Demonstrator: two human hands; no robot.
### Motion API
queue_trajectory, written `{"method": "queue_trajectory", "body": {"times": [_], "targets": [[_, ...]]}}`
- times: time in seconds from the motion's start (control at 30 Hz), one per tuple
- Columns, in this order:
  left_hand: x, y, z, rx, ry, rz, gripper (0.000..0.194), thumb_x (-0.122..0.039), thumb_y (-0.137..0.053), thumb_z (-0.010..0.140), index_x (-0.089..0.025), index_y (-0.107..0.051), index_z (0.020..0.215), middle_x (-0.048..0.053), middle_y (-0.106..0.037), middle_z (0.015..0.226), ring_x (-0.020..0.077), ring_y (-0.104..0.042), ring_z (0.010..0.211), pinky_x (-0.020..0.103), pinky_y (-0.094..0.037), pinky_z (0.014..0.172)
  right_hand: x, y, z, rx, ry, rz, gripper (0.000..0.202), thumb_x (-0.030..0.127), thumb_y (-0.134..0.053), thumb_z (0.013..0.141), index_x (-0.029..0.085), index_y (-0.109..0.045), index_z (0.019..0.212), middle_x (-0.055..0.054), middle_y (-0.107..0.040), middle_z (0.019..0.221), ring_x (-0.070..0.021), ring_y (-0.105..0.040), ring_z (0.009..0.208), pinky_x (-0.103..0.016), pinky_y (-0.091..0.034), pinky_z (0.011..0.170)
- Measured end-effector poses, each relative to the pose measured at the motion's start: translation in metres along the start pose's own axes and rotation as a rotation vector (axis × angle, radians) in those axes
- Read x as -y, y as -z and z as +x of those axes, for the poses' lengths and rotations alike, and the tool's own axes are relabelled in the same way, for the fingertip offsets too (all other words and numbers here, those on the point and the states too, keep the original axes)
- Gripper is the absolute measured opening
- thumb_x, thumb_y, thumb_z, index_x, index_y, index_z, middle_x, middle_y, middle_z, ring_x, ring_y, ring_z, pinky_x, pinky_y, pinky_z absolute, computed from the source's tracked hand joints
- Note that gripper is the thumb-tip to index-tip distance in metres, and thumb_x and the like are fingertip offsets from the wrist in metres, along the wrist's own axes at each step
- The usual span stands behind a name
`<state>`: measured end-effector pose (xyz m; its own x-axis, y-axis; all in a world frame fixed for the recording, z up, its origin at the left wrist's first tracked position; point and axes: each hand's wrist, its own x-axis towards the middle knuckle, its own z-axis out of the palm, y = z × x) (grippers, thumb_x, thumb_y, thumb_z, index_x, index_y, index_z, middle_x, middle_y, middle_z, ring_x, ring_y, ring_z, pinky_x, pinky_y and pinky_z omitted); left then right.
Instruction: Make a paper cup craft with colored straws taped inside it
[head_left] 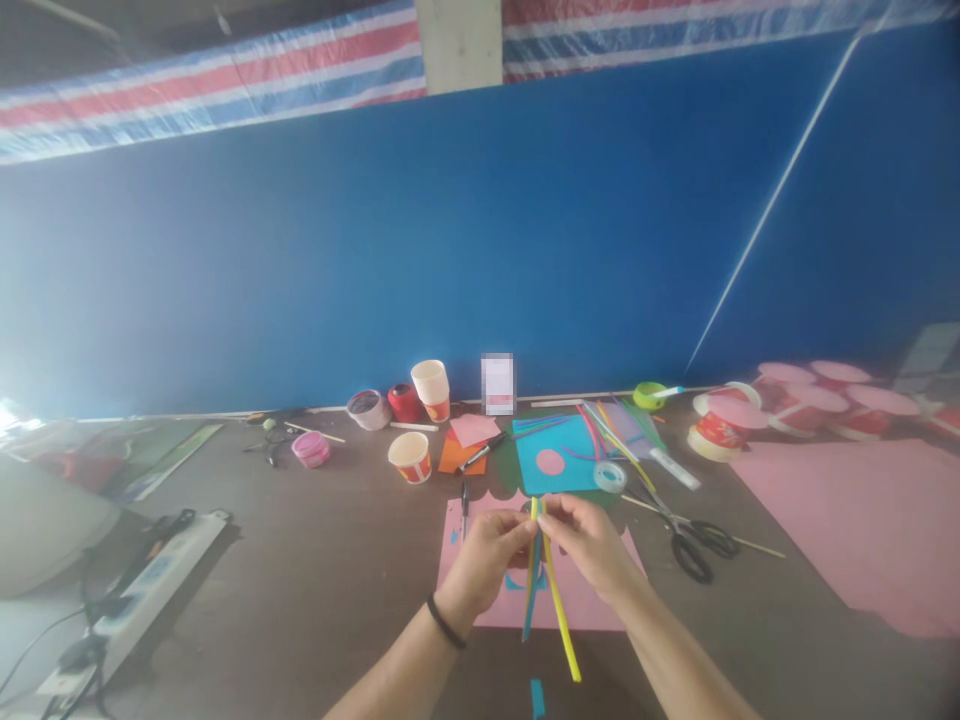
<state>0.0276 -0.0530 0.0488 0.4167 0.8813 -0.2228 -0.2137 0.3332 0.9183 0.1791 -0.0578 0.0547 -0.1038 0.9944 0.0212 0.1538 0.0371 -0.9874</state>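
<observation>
My left hand [489, 557] and my right hand [590, 543] are close together, thumbs and fingers pinched at the top of some narrow strips. A yellow strip [562, 620] slants down below my right hand. Beside it hangs a blue strip [529, 612], with more yellow next to it by my left fingers. Whether the yellow parts are one folded strip I cannot tell. Beneath my hands lies a pink paper sheet [547, 612] with a scalloped cut edge and blue scraps on it. A small blue piece [537, 697] lies on the table in front.
Black-handled scissors [691, 560] and a thin stick are to the right. A blue sheet [536, 475] bears a pink circle, a tape roll [609, 476] and coloured strips. Paper cups [410, 458] stand behind. A power strip [142, 600] is at left, pink paper [832, 530] at right.
</observation>
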Motion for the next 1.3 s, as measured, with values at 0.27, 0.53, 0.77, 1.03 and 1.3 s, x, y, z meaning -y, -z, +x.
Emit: {"method": "queue_trajectory", "body": {"times": [0.27, 0.53, 0.77, 1.03, 1.3], "targets": [[-0.002, 0.004, 0.001, -0.002, 0.017, -0.002, 0.028, -0.035, -0.068, 0.072, -0.007, -0.066, 0.076, 0.005, -0.061, 0.065, 0.0102, -0.056, 0.058, 0.021, -0.044, 0.057, -0.003, 0.004, 0.001, 0.023, -0.028, 0.034, 0.023, 0.036, -0.058, 0.079, 0.015, -0.067, 0.082, -0.002, -0.066, 0.076, -0.0138, -0.052, 0.065, -0.023, -0.038, 0.056], [0.002, 0.004, 0.004, 0.028, 0.025, -0.116, 0.027, -0.035, -0.070, 0.070, -0.010, -0.061, 0.072, 0.001, -0.056, 0.062, 0.0096, -0.055, 0.054, 0.022, -0.044, 0.056, -0.001, 0.004, 0.001, 0.076, -0.028, 0.171, 0.022, 0.034, -0.059, 0.078, 0.014, -0.069, 0.084, 0.001, -0.062, 0.068, -0.0114, -0.049, 0.061, -0.023, -0.036, 0.056], [0.003, 0.001, 0.002, -0.122, -0.064, 0.210, 0.025, -0.035, -0.064, 0.074, -0.011, -0.064, 0.072, 0.003, -0.060, 0.061, 0.0111, -0.054, 0.055, 0.022, -0.040, 0.054, 0.003, 0.003, 0.000, -0.003, -0.020, -0.018, 0.022, 0.035, -0.057, 0.079, 0.015, -0.064, 0.074, -0.002, -0.065, 0.070, -0.0176, -0.058, 0.069, -0.026, -0.042, 0.064], [-0.003, 0.000, 0.000, -0.099, -0.021, 0.219, 0.029, -0.040, -0.062, 0.076, -0.012, -0.059, 0.068, 0.000, -0.054, 0.054, 0.0094, -0.049, 0.047, 0.022, -0.040, 0.050, 0.009, 0.005, -0.004, 0.021, 0.013, -0.134, 0.019, 0.033, -0.053, 0.082, 0.017, -0.061, 0.075, -0.003, -0.067, 0.075, -0.0207, -0.062, 0.076, -0.028, -0.043, 0.070], [-0.001, 0.000, -0.002, 0.037, 0.078, -0.085, 0.028, -0.039, -0.065, 0.074, -0.012, -0.056, 0.072, 0.000, -0.054, 0.060, 0.0074, -0.049, 0.049, 0.021, -0.043, 0.051, 0.007, 0.006, -0.003, 0.077, 0.002, 0.040, 0.022, 0.037, -0.056, 0.081, 0.016, -0.062, 0.076, -0.002, -0.067, 0.072, -0.0183, -0.060, 0.073, -0.026, -0.043, 0.069]]}}
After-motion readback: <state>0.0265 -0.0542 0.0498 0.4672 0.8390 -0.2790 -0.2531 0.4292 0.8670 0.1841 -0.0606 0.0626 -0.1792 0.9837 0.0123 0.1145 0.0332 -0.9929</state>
